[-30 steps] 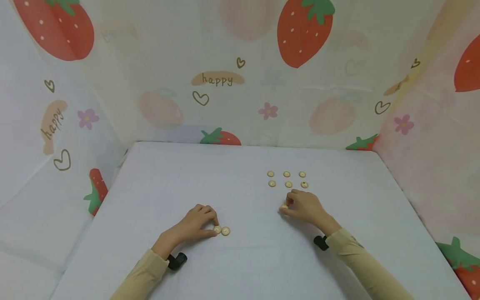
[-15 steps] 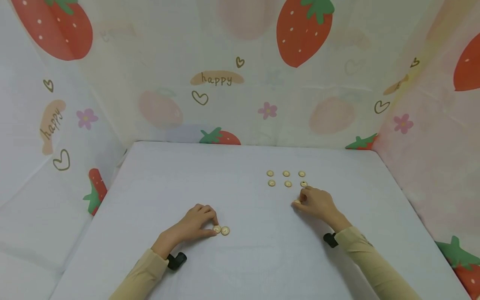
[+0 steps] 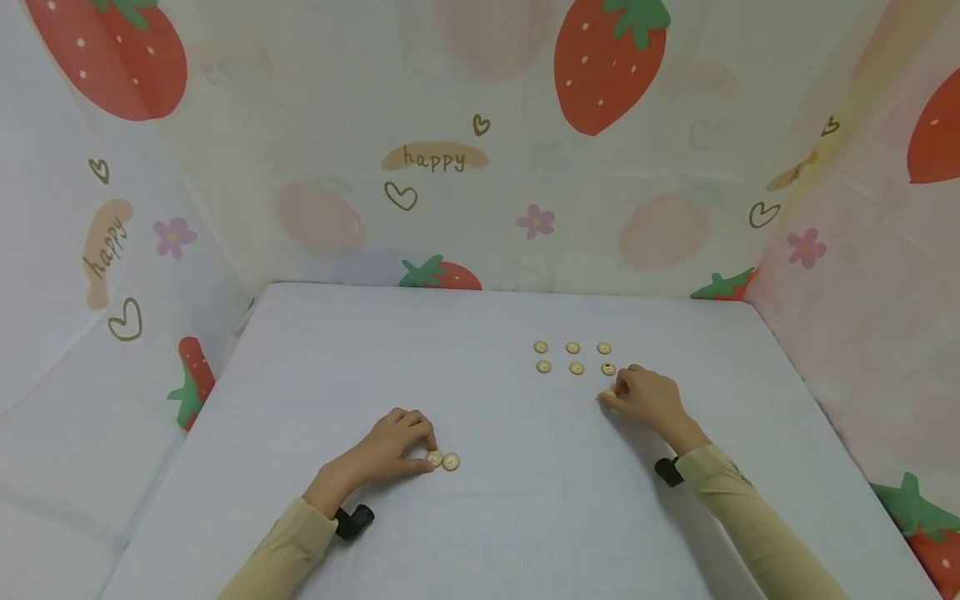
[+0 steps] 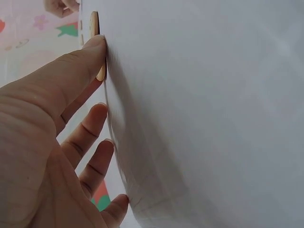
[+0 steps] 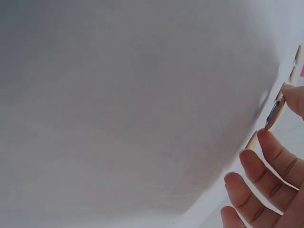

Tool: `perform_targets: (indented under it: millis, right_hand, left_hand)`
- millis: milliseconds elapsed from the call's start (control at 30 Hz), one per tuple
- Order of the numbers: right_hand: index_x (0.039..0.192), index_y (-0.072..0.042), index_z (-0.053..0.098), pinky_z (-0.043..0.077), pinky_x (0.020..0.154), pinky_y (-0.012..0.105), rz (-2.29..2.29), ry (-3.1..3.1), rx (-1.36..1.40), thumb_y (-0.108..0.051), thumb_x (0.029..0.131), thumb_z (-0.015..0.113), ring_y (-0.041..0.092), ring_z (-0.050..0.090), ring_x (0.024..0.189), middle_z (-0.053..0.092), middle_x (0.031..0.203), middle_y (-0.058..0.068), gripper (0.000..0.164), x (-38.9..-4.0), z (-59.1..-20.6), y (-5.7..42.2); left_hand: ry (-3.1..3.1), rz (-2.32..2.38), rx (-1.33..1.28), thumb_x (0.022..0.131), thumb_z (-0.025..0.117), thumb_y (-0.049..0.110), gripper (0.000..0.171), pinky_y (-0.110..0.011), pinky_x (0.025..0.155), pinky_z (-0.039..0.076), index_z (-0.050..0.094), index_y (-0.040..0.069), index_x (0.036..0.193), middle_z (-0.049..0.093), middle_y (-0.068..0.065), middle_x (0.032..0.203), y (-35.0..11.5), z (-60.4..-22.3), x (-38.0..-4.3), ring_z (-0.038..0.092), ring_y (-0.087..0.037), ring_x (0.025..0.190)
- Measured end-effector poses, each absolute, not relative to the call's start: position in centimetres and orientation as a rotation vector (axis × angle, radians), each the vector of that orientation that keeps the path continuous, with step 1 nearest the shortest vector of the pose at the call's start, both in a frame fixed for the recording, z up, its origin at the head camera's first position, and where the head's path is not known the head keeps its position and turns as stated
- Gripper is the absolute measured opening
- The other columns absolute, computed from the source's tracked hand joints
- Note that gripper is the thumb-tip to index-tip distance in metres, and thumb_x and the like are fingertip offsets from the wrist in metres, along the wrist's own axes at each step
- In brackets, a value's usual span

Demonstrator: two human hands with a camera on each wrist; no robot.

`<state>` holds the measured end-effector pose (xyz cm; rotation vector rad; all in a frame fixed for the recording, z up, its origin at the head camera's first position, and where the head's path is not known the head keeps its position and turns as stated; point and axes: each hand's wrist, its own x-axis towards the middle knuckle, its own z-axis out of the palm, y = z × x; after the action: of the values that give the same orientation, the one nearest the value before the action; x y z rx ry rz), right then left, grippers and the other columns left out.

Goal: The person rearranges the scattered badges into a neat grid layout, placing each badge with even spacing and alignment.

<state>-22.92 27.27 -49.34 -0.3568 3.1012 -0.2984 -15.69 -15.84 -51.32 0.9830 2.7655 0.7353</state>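
My left hand [image 3: 386, 450] rests on the table, thumb and forefinger pinching the edges of a round wooden button [image 3: 434, 459]. A second button [image 3: 451, 462] lies just right of it, close against it. In the left wrist view the thumb covers part of the pinched button [image 4: 101, 72]. My right hand [image 3: 648, 398] pinches another button [image 3: 611, 393] by its edge; in the right wrist view this button [image 5: 275, 113] is tilted and shows something dark on its underside. Just behind these fingers lies the near-row right button [image 3: 608, 369], with a dark centre.
Several like buttons form two short rows, the far row [image 3: 573, 347] and the near row [image 3: 576, 368], right of the middle. A white cloth covers the table [image 3: 360, 350]. Strawberry-printed curtains [image 3: 450, 217] close off the back and both sides.
My right hand has moved right and slightly away from me with its button, ending near the right end of the near row. The left hand and its two buttons have stayed put.
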Motion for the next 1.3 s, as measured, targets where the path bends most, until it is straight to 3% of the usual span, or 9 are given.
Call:
perform_targets:
  millis: [233,767,1067,1300]
  right_hand:
    - [0.070,-0.012,0.055,0.035,0.049,0.028,-0.276,3.111,-0.300,-0.044,0.082,0.065,0.015,0.047,0.057,0.052,0.070,0.001,0.035,-23.3,-49.1,27.2]
    - [0.077,-0.011,0.061,0.039,0.053,0.030,-0.357,3.060,-0.302,-0.048,0.083,0.063,0.015,0.049,0.063,0.055,0.077,0.002,0.038,-23.4,-48.7,28.3]
    - [0.087,-0.012,0.062,0.045,0.062,0.037,-0.328,3.043,-0.445,-0.032,0.082,0.067,0.017,0.055,0.074,0.059,0.088,0.003,0.021,-23.7,-48.9,29.4]
    - [0.098,-0.013,0.066,0.041,0.056,0.031,-0.370,3.042,-0.527,-0.021,0.080,0.069,0.012,0.050,0.067,0.059,0.088,0.002,0.020,-23.6,-48.9,29.0]
  left_hand:
    - [2.743,0.777,0.954,0.082,0.070,0.032,0.020,-0.050,0.093,0.035,0.059,0.022,0.094,0.054,0.003,0.108,-15.7,-50.8,-15.5,0.044,-0.024,0.107]
    - [2.749,0.769,0.947,0.081,0.070,0.032,0.020,-0.050,0.094,0.035,0.059,0.022,0.094,0.055,0.002,0.110,-15.7,-50.9,-15.5,0.044,-0.026,0.109]
    - [2.754,0.778,0.976,0.081,0.070,0.032,0.021,-0.050,0.092,0.036,0.059,0.021,0.095,0.054,0.003,0.108,-15.7,-50.8,-15.5,0.044,-0.026,0.108]
    - [2.761,0.766,0.989,0.081,0.071,0.031,0.020,-0.051,0.091,0.036,0.059,0.021,0.095,0.055,0.002,0.108,-15.7,-50.9,-15.4,0.045,-0.026,0.106]
